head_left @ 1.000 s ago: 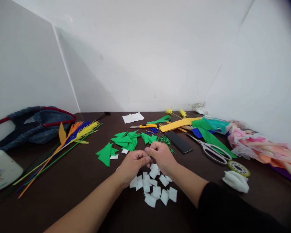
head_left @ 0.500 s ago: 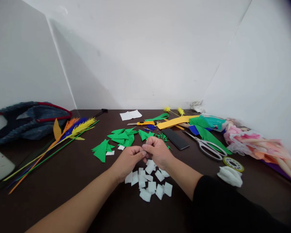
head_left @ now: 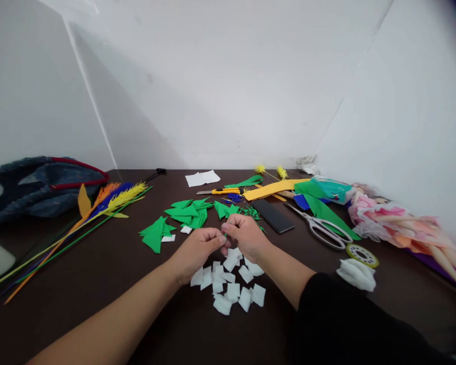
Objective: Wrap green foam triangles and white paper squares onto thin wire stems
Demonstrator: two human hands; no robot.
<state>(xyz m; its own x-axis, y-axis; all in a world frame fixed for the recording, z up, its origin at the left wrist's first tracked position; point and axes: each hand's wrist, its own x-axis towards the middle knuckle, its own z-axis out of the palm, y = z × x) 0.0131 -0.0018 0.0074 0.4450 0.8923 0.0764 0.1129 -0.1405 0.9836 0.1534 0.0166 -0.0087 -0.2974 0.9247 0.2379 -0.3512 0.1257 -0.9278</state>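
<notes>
Fingers of the left hand (head_left: 198, 247) and right hand (head_left: 247, 236) are meeting, pinching a tiny green piece (head_left: 225, 234) (mostly hidden) above the middle of the dark tabletop (head_left: 125, 253). White squares (head_left: 233, 292) are lying toward the near edge, green triangles (head_left: 188, 214) farther out, dolls (head_left: 393, 223) along the right edge.

Small scrap (head_left: 225, 234), seemingly green, mostly hidden.
</notes>
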